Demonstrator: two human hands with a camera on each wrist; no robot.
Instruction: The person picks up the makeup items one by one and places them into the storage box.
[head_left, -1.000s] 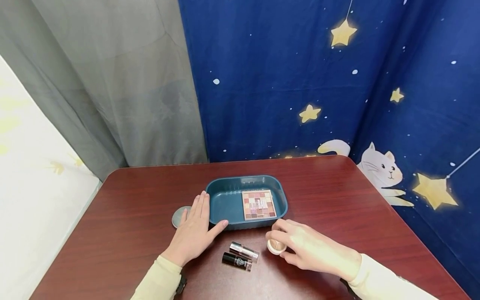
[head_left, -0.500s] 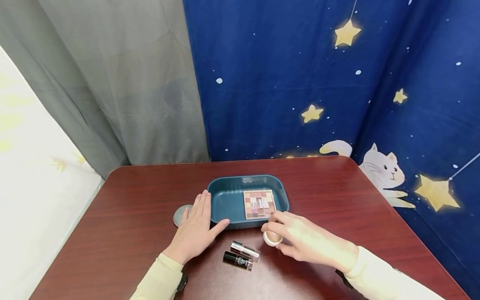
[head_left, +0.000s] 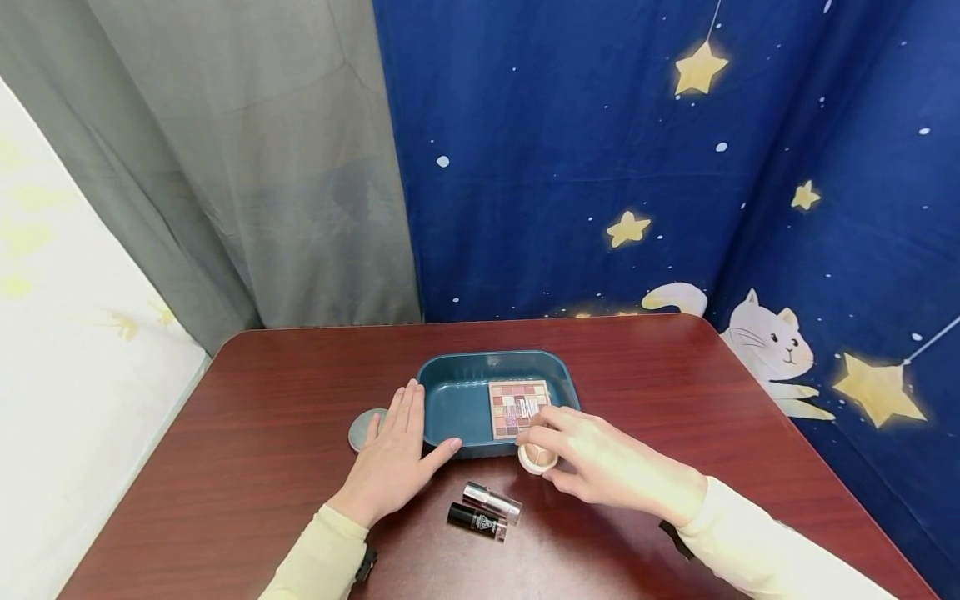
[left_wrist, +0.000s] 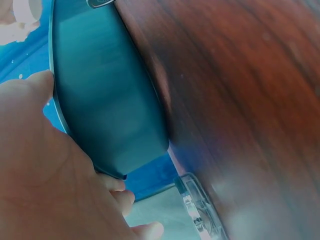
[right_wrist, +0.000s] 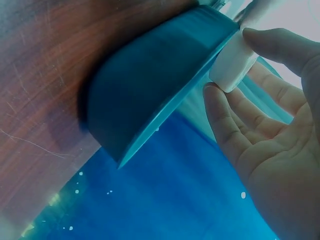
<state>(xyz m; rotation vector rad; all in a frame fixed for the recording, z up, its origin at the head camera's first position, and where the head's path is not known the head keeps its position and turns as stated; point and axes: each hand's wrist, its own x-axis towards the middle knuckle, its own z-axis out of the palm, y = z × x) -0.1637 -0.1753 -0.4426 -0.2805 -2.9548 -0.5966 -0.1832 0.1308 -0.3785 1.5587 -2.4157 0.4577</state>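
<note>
My right hand (head_left: 600, 462) pinches a small round white makeup pot (head_left: 537, 468) with a beige, sectioned top. The pot overlaps the near right rim of the dark teal tray (head_left: 453, 412) in the head view. In the right wrist view, thumb and fingertips hold the white pot (right_wrist: 232, 62) beside the rim of the tray (right_wrist: 150, 85). An eyeshadow palette (head_left: 513, 404) lies in the tray's right half, its near corner close to my right fingers. My left hand (head_left: 390, 467) rests with straight fingers along the tray's left end, thumb at the near side.
A silver lipstick tube (head_left: 491, 502) and a black tube (head_left: 468, 518) with a clear end lie side by side in front of the tray. Partly behind my left hand is a round grey-green item (head_left: 363, 431). The reddish-brown table (head_left: 637, 367) backs onto curtains.
My right hand has moved the pot left and away from me, from the table in front of the tray to its near rim. My left hand stays against the tray.
</note>
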